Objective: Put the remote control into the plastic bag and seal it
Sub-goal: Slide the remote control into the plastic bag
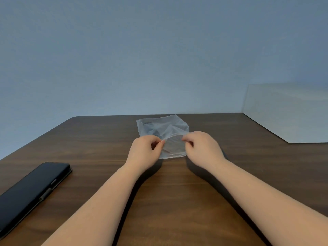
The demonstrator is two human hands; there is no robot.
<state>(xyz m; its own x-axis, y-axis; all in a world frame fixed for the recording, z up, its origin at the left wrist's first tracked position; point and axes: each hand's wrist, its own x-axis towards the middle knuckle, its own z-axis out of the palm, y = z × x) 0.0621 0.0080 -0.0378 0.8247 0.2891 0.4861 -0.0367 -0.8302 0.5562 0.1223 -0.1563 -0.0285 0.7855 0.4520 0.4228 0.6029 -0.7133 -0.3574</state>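
Clear bag (162, 127) at table (99, 144) center-far, long axis near-far, mouth twd near edge. Left hand (144, 152) & right hand (201, 148) each pinch a side of it. Black remote (30, 190) lies near-left, well apart, long axis diagonal.
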